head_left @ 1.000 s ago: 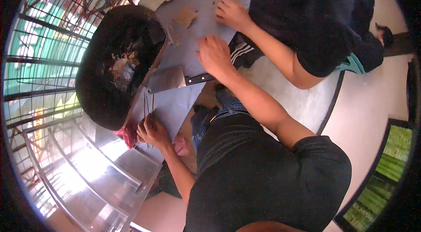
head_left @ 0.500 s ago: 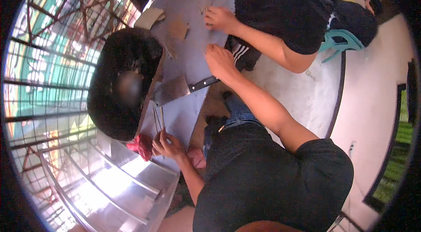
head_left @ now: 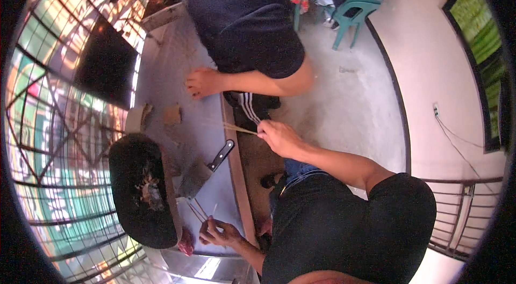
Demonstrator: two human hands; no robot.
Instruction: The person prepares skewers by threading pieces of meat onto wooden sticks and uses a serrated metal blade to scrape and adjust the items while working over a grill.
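My left hand (head_left: 217, 233) is closed around two thin sticks (head_left: 196, 210), which point toward a black oblong container (head_left: 126, 187). Pale, ash-like bits lie inside that container. Over the table's near edge, my right hand (head_left: 278, 139) grips a few long, thin, light-coloured sticks (head_left: 240, 128), blurred at their far ends. Between my hands a cleaver (head_left: 194, 179) lies on the table, its black handle toward the edge; neither hand touches it. A red crumpled thing (head_left: 186, 242), perhaps plastic, sits beside the container.
A co-worker in a black shirt (head_left: 247, 15) leans over the grey table (head_left: 161, 63), one hand (head_left: 204, 82) down on it. Brown flat pieces (head_left: 172, 114) lie beyond the container. Metal grating (head_left: 32, 123) runs along the left. A green plastic chair (head_left: 352, 15) stands behind the co-worker.
My view has swung, shifting the scene. My right hand has moved from above the cleaver's handle and now shows thin sticks in it. The co-worker has bent farther over the table.
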